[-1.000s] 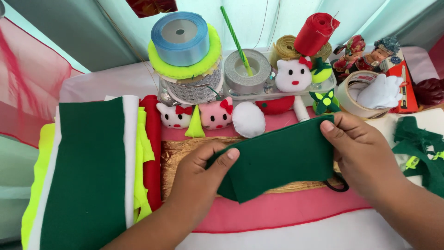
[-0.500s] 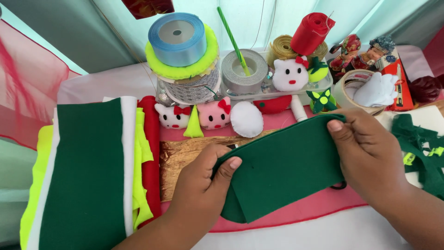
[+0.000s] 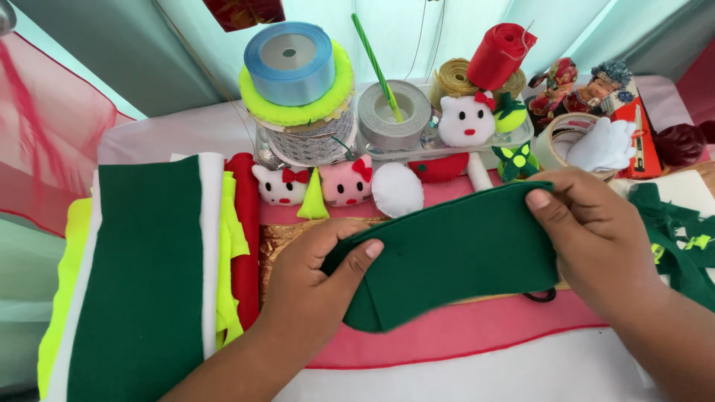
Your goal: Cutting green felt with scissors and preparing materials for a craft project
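Observation:
A folded piece of dark green felt (image 3: 454, 257) is held flat above the table between both hands. My left hand (image 3: 316, 283) pinches its left end with the thumb on top. My right hand (image 3: 592, 234) grips its upper right corner, fingers curled over the edge. Under the felt lie a gold fabric piece (image 3: 279, 242) and a pink cloth (image 3: 462, 335).
A stack of green, white, yellow and red felt sheets (image 3: 149, 275) lies at left. Behind stand ribbon rolls (image 3: 294, 71), a grey tape roll (image 3: 393, 112), small stuffed cat faces (image 3: 346, 182), a red felt roll (image 3: 499, 56) and figurines (image 3: 577, 89). Green felt scraps (image 3: 681, 238) lie at right.
The green felt has tilted slightly, its left end lower and nearer me. Both hands kept their grip and shifted a little with it.

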